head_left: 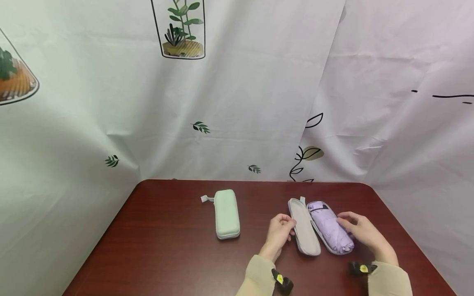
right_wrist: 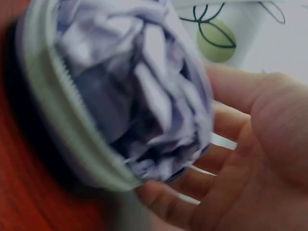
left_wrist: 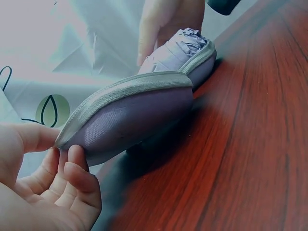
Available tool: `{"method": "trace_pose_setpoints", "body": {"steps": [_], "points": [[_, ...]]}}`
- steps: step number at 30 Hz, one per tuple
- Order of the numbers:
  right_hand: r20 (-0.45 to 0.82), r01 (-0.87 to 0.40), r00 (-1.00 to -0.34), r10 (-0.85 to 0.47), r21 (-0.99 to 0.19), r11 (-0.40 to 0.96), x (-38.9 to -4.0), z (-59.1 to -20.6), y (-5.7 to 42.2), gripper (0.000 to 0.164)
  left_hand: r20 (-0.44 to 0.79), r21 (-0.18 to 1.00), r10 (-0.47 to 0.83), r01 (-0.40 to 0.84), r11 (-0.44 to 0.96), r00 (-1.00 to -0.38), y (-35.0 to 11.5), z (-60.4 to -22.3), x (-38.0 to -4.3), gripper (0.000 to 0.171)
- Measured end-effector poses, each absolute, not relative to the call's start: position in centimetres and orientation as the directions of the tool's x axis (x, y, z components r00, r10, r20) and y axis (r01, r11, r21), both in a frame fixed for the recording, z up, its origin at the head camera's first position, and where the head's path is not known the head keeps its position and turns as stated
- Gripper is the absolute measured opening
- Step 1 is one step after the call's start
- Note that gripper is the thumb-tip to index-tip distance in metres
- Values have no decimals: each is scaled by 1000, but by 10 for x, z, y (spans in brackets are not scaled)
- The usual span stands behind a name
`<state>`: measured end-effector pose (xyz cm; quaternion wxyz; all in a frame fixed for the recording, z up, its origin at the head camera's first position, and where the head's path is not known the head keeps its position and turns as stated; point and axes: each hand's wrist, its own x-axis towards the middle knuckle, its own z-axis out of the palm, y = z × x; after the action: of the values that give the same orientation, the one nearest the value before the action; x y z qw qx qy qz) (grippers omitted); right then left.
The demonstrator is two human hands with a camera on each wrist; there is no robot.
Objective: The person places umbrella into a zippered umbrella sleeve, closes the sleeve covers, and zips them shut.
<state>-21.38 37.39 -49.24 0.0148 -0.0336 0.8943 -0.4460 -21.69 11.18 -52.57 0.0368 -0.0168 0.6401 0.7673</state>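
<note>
A purple zip case lies unzipped on the table, its two halves side by side. Its lid (head_left: 305, 230) shows a pale lining in the head view. My left hand (head_left: 279, 232) pinches the lid's rim between thumb and fingers; the lid's purple outside (left_wrist: 139, 115) faces the left wrist camera, tilted up from the table. In the other half sits a folded purple umbrella (head_left: 329, 226), its crumpled fabric end (right_wrist: 149, 96) large in the right wrist view. My right hand (head_left: 364, 232) holds that half by its right side, thumb at the umbrella and fingers along the case's side.
A closed mint-green case (head_left: 227, 214) with a pale strap (head_left: 207, 199) lies on the dark red table (head_left: 166, 246), left of the purple case. Behind the table's far edge hangs a white curtain (head_left: 240, 102) with plant prints. Each wrist wears a black camera.
</note>
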Motion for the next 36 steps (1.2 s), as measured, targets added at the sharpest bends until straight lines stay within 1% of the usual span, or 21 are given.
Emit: {"method": "trace_pose_setpoints", "body": {"steps": [2, 6, 11, 22, 27, 36], "points": [[-6, -20, -999, -46, -846, 534, -215, -498, 377, 39, -75, 981, 35, -80, -174, -997, 112, -526, -217, 10], [10, -12, -1000, -7, -875, 484, -217, -507, 379, 39, -73, 983, 36, -78, -167, -997, 111, -526, -216, 14], [11, 4, -1000, 27, -864, 504, -221, -512, 380, 34, -68, 980, 48, -76, -183, -997, 109, -524, -216, 22], [15, -1, -1000, 20, -811, 586, -223, -512, 381, 25, -106, 952, 129, -138, -273, -986, 125, -527, -213, 45], [41, -21, -999, 18, -785, 619, -223, -512, 385, 23, -101, 945, 129, -135, -297, -986, 136, -526, -212, 45], [39, -27, -999, 7, -804, 594, -227, -515, 386, 24, -100, 938, 101, -128, -321, -990, 151, -523, -213, 39]]}}
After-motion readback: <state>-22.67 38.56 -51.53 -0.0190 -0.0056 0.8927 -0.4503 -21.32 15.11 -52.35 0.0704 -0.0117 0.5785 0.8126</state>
